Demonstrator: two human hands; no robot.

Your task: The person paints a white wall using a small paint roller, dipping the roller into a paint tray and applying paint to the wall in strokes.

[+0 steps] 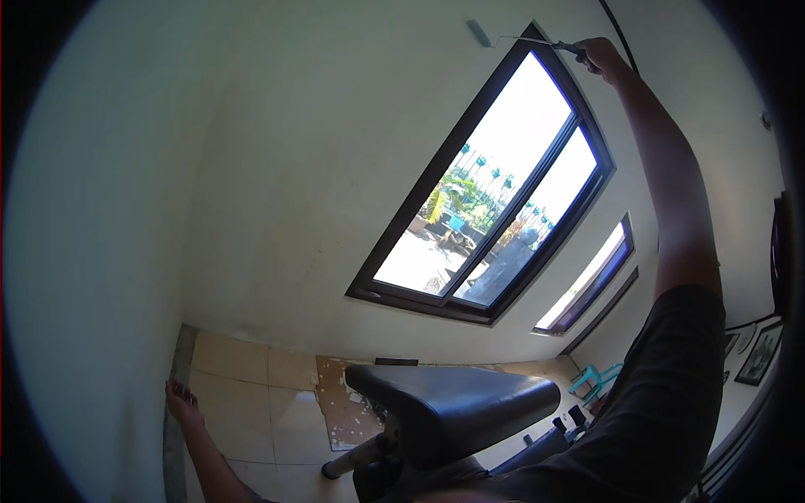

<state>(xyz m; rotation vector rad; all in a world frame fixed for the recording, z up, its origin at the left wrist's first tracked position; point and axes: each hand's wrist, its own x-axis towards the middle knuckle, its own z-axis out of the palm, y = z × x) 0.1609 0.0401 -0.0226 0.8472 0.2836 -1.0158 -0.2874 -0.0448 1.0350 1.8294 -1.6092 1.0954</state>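
High at the upper right, my right hand [596,59] is closed round the handle of a paint roller [480,33]. My arm is stretched up, and the roller's thin metal frame crosses the top corner of a dark-framed window [419,197]. Its pale grey-green sleeve is against or close to the white wall [285,168] left of that corner; contact I cannot make out. Low at the left, my left hand [184,402] hangs out beside the left-hand wall [92,251], its fingers loosely bent and apart. Nothing shows in it.
Below the window stands a black padded bench [470,402] on a metal frame. A brown sheet [342,419] with white spots lies on the tiled floor [231,394]. Farther right are a narrow window [584,285], a turquoise chair [594,381] and a framed picture [759,354].
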